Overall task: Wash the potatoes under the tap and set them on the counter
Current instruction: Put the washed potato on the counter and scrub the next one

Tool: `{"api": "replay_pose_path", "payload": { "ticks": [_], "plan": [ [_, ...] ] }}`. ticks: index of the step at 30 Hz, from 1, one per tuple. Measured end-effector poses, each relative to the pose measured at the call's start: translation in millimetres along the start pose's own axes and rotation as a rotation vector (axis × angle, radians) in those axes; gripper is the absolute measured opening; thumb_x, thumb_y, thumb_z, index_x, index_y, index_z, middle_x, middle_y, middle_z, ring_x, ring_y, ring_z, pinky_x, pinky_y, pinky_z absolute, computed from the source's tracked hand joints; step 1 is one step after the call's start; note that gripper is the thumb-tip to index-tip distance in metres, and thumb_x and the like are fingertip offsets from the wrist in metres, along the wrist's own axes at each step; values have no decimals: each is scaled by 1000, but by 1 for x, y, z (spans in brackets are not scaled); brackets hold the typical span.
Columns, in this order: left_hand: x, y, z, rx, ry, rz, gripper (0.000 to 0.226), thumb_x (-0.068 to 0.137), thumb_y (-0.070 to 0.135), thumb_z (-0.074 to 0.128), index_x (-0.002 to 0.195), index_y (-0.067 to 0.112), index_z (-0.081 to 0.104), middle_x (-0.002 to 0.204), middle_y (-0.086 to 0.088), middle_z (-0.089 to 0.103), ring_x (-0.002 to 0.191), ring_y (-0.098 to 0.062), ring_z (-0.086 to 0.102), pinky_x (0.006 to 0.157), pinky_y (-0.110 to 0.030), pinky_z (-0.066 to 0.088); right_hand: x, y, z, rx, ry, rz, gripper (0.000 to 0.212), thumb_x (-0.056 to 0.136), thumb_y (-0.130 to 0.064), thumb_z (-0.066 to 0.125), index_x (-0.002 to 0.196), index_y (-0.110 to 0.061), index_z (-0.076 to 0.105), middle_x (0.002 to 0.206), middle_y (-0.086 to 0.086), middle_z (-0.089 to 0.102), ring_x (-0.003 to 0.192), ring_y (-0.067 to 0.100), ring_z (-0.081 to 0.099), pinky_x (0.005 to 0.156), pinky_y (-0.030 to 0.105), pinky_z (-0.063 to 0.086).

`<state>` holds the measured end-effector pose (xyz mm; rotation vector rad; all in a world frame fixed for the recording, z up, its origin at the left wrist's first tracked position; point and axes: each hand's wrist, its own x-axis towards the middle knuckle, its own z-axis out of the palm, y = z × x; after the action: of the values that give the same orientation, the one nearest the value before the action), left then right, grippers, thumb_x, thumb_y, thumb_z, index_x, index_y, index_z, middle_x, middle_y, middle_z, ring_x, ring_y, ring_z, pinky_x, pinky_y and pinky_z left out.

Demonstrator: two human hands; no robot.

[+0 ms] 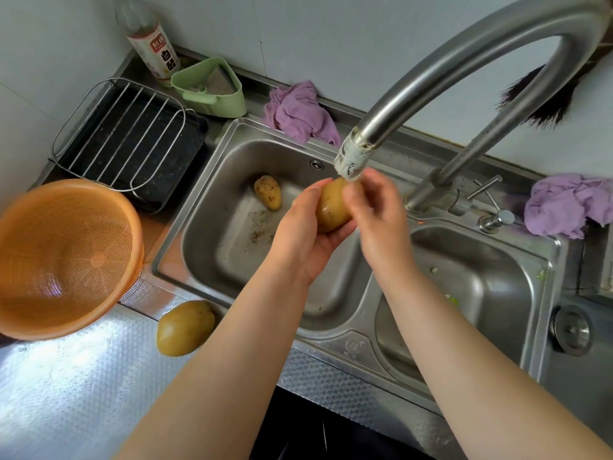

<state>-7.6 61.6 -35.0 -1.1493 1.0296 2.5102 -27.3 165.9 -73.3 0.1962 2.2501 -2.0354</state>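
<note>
Over the left sink basin (205, 227), my left hand (305, 234) cups a wet yellow potato (331, 207) from below, directly under the tap spout (351, 157). My right hand (374, 207) grips the same potato from the right, fingers curled over its top. Water runs onto the potato from the spout. A second, dirt-speckled potato (268, 192) lies on the floor of the left basin. A third, clean-looking potato (185, 328) rests on the metal counter (66, 393) at the sink's front left corner.
An orange plastic colander (66, 257) sits on the counter at left, a wire rack on a dark tray (129, 141) behind it. A green holder (212, 88), a bottle (152, 44) and purple cloths (298, 111) line the back. The right basin (481, 283) holds green scraps.
</note>
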Motion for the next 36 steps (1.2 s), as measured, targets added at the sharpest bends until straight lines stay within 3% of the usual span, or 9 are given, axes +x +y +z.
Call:
{"api": "replay_pose_path", "payload": {
  "ticks": [3, 5, 8, 11, 15, 21, 29, 33, 36],
  "plan": [
    [-3, 4, 5, -72, -20, -60, 11, 98, 22, 58, 98, 13, 65, 89, -15, 73, 72, -34, 74, 68, -34, 61, 30, 13, -50, 145, 630, 84, 33, 80, -44, 53, 103, -21, 51, 105, 5, 56, 95, 18, 54, 90, 34, 45],
    [-2, 6, 2, -97, -28, -64, 12, 97, 23, 59, 100, 13, 65, 94, -17, 73, 75, -37, 75, 71, -35, 61, 60, 20, -89, 29, 771, 174, 50, 90, -48, 44, 124, -11, 45, 125, 12, 51, 115, 25, 52, 101, 37, 43],
    [-3, 4, 1, -102, -49, -81, 17, 99, 27, 57, 106, 14, 65, 101, -17, 73, 79, -38, 75, 71, -34, 61, 90, 32, -120, -228, 608, 267, 62, 99, -48, 31, 141, -2, 31, 137, 7, 47, 122, 21, 48, 102, 31, 38],
    [-5, 1, 3, -100, -86, -76, 21, 98, 30, 58, 112, 15, 64, 107, -15, 72, 81, -36, 76, 78, -36, 60, 101, 37, -126, -431, 528, 286, 47, 104, -37, 26, 130, -1, 41, 105, 6, 50, 97, 21, 50, 79, 27, 33],
    [-8, 0, 4, -79, -128, -51, 30, 98, 26, 58, 125, 13, 59, 109, -15, 71, 80, -35, 76, 70, -32, 62, 106, 45, -132, -516, 552, 268, 32, 105, -35, 25, 106, -10, 45, 96, 6, 53, 91, 25, 54, 88, 39, 42],
    [-8, 0, 6, -87, -141, -35, 34, 99, 25, 57, 129, 12, 57, 108, -16, 71, 82, -35, 76, 62, -29, 62, 107, 46, -134, -508, 547, 256, 26, 104, -32, 25, 102, -13, 43, 95, 6, 56, 87, 19, 51, 78, 29, 34],
    [-7, -1, 5, -95, -149, -14, 30, 99, 25, 57, 126, 12, 59, 91, -12, 78, 81, -35, 76, 57, -28, 61, 105, 41, -134, -490, 539, 292, 35, 104, -34, 25, 109, -8, 48, 97, 7, 57, 96, 26, 58, 79, 31, 36],
    [-6, 0, 5, -87, -160, -3, 29, 101, 25, 54, 127, 11, 57, 95, -12, 76, 78, -33, 76, 58, -28, 61, 92, 30, -119, -339, 560, 412, 47, 101, -37, 37, 130, 0, 41, 129, 18, 54, 121, 32, 52, 97, 34, 39],
    [-4, 2, 2, -60, -218, -15, 25, 103, 24, 49, 122, 11, 59, 108, -14, 71, 81, -31, 76, 65, -29, 62, 52, 21, -84, -203, 617, 161, 33, 98, -25, 48, 123, -4, 47, 119, 11, 53, 109, 22, 53, 100, 26, 43]
  ]
}}
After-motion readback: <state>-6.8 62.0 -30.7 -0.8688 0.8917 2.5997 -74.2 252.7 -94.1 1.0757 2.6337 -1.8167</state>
